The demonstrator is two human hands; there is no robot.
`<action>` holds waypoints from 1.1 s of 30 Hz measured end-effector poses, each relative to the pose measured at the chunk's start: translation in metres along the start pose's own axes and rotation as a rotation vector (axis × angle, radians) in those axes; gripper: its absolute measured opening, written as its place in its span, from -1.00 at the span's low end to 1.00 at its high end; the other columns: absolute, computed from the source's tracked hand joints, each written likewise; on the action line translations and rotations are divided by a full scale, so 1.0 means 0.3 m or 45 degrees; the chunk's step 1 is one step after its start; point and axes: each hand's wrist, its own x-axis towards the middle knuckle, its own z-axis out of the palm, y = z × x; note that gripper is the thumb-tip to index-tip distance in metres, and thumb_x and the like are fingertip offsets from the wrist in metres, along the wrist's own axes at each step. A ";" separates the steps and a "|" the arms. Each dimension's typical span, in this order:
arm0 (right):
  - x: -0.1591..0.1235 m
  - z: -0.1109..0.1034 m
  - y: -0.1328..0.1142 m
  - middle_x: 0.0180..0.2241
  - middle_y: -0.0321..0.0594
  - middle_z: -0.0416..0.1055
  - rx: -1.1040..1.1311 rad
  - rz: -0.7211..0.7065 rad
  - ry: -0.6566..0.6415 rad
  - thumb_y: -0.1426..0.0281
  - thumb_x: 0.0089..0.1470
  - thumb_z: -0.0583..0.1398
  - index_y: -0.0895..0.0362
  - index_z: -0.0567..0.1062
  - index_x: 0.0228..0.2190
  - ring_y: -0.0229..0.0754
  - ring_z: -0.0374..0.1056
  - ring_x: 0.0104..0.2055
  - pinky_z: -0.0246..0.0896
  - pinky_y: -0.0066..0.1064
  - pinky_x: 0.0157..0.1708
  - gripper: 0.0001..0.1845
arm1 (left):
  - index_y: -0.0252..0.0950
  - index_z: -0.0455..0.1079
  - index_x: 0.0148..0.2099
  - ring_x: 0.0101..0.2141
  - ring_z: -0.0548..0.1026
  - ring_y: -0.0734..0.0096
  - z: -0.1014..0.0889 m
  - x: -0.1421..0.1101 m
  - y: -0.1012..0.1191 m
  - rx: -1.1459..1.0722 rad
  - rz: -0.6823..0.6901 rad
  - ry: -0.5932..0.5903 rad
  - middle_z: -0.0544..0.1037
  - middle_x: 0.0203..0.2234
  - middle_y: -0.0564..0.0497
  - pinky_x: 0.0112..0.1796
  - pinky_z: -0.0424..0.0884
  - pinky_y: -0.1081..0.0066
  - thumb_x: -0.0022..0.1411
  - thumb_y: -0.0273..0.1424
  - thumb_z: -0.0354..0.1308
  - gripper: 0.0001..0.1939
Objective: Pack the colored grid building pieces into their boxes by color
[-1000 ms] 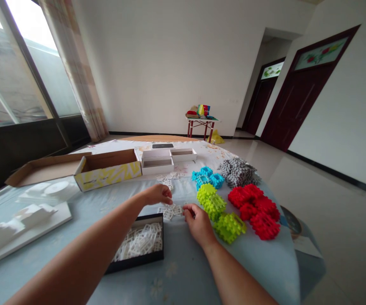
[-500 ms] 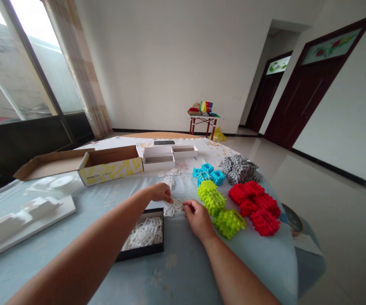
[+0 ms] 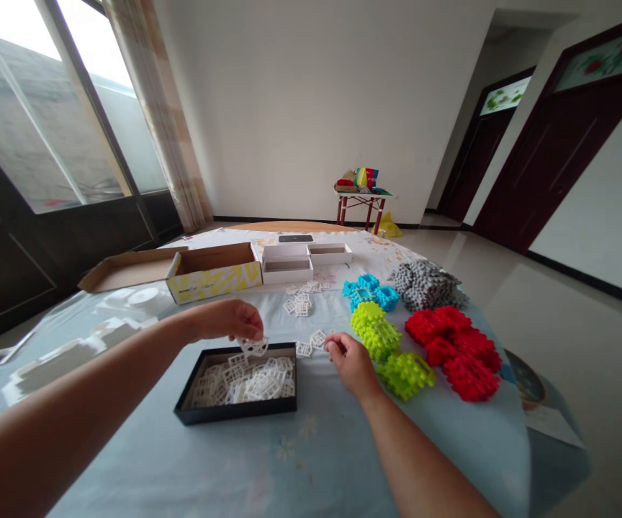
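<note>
Over the black box (image 3: 235, 411) my left hand (image 3: 238, 320) pinches small white window-frame pieces (image 3: 254, 347), their lattice hanging below the fingers. More white window-frame pieces lie loosely heaped inside the box. To the right of it, my right hand (image 3: 351, 363) is low over the cloth, thumb and finger closed at the edge of a white window-frame piece (image 3: 318, 339). Another white window-frame piece (image 3: 304, 350) lies flat beside that one. Further back, a small group of similar white pieces (image 3: 302, 306) is spread on the tablecloth.
Lime green blocks (image 3: 376, 331), red blocks (image 3: 454, 349), blue blocks (image 3: 369, 293) and grey blocks (image 3: 424, 286) are grouped at right. An open cardboard box (image 3: 217, 282), white trays (image 3: 288, 272) and a dark phone-like slab (image 3: 296, 238) stand behind. White foam packing (image 3: 73, 352) lies at left.
My left hand has moved left from the loose white pieces to above the black box and now holds white pieces. My right hand stays by the piece at its fingertips. The view has shifted left.
</note>
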 end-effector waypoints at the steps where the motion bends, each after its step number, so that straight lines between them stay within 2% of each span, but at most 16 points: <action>1: 0.000 0.001 0.002 -0.43 -0.22 0.48 -0.003 0.000 -0.002 0.32 -0.01 0.05 0.14 0.47 -0.35 -0.22 0.38 -0.42 0.26 -0.45 -0.41 -0.75 | -0.27 0.46 -0.41 -0.52 0.40 0.45 -0.001 -0.023 -0.005 0.010 -0.015 -0.012 0.52 -0.59 0.07 -0.51 0.24 0.50 -0.14 -0.09 0.22 -0.64; 3: 0.001 0.001 0.003 -0.43 -0.22 0.48 0.002 0.000 -0.002 0.32 -0.02 0.06 0.14 0.47 -0.35 -0.21 0.38 -0.42 0.26 -0.46 -0.41 -0.75 | -0.28 0.49 -0.41 -0.51 0.41 0.43 -0.002 -0.047 -0.010 0.035 -0.037 0.006 0.53 -0.58 0.05 -0.50 0.25 0.50 -0.16 -0.09 0.22 -0.64; 6: 0.000 -0.002 -0.004 -0.44 -0.22 0.49 0.027 0.009 0.001 0.32 -0.02 0.05 0.14 0.47 -0.35 -0.21 0.39 -0.42 0.26 -0.45 -0.40 -0.75 | -0.28 0.48 -0.36 -0.49 0.43 0.42 -0.007 -0.031 0.000 0.076 -0.033 0.130 0.53 -0.53 0.03 -0.52 0.24 0.51 -0.08 -0.06 0.14 -0.60; 10: 0.000 -0.007 -0.018 -0.44 -0.23 0.48 0.048 0.021 0.016 0.33 -0.02 0.05 0.15 0.46 -0.36 -0.22 0.38 -0.42 0.27 -0.44 -0.38 -0.76 | -0.32 0.44 -0.31 -0.44 0.45 0.40 0.010 0.052 0.056 0.158 0.065 0.265 0.53 -0.47 -0.01 -0.44 0.31 0.48 0.03 -0.08 0.04 -0.59; 13: 0.001 -0.007 -0.022 -0.44 -0.23 0.48 0.078 0.020 0.038 0.34 -0.03 0.06 0.15 0.46 -0.37 -0.23 0.38 -0.42 0.26 -0.45 -0.39 -0.77 | -0.33 0.44 -0.25 -0.37 0.46 0.35 0.067 0.132 0.114 0.267 0.166 0.272 0.55 -0.41 -0.03 -0.35 0.33 0.44 0.02 -0.12 0.08 -0.61; 16: 0.004 -0.009 -0.022 -0.45 -0.24 0.48 0.137 0.017 0.051 0.35 -0.03 0.06 0.15 0.46 -0.36 -0.23 0.37 -0.44 0.26 -0.46 -0.42 -0.77 | -0.29 0.43 -0.18 -0.30 0.45 0.33 0.154 0.215 0.166 0.411 0.242 0.226 0.54 -0.31 -0.04 -0.26 0.31 0.39 0.03 -0.21 0.14 -0.66; 19: 0.005 -0.012 -0.024 -0.47 -0.24 0.47 0.167 0.014 0.053 0.35 -0.02 0.07 0.15 0.46 -0.36 -0.23 0.36 -0.45 0.26 -0.46 -0.43 -0.78 | -0.30 0.36 -0.05 -0.20 0.41 0.27 0.234 0.291 0.196 0.548 0.268 0.158 0.48 -0.20 -0.10 -0.17 0.28 0.26 0.02 -0.26 0.19 -0.57; 22: 0.003 -0.017 -0.031 -0.48 -0.24 0.46 0.168 0.023 0.046 0.35 -0.02 0.07 0.15 0.46 -0.37 -0.22 0.37 -0.44 0.25 -0.46 -0.43 -0.79 | -0.31 0.32 -0.03 -0.13 0.37 0.22 0.277 0.351 0.209 0.657 0.236 0.070 0.42 -0.13 -0.10 -0.14 0.28 0.15 0.05 -0.23 0.19 -0.56; 27: 0.002 -0.019 -0.045 -0.49 -0.24 0.46 0.182 0.030 0.026 0.37 -0.02 0.07 0.16 0.46 -0.35 -0.23 0.36 -0.45 0.24 -0.47 -0.43 -0.78 | -0.34 0.37 -0.18 -0.18 0.41 0.29 0.270 0.409 0.211 0.736 0.136 -0.064 0.43 -0.18 -0.05 -0.17 0.33 0.17 0.18 -0.26 0.08 -0.74; 33: 0.006 -0.018 -0.048 -0.48 -0.23 0.46 0.145 0.037 0.015 0.38 0.00 0.06 0.17 0.47 -0.35 -0.23 0.36 -0.44 0.24 -0.47 -0.43 -0.77 | -0.35 0.35 -0.15 -0.25 0.45 0.34 0.251 0.424 0.180 0.659 0.069 -0.143 0.46 -0.23 -0.02 -0.23 0.39 0.23 0.20 -0.29 0.06 -0.75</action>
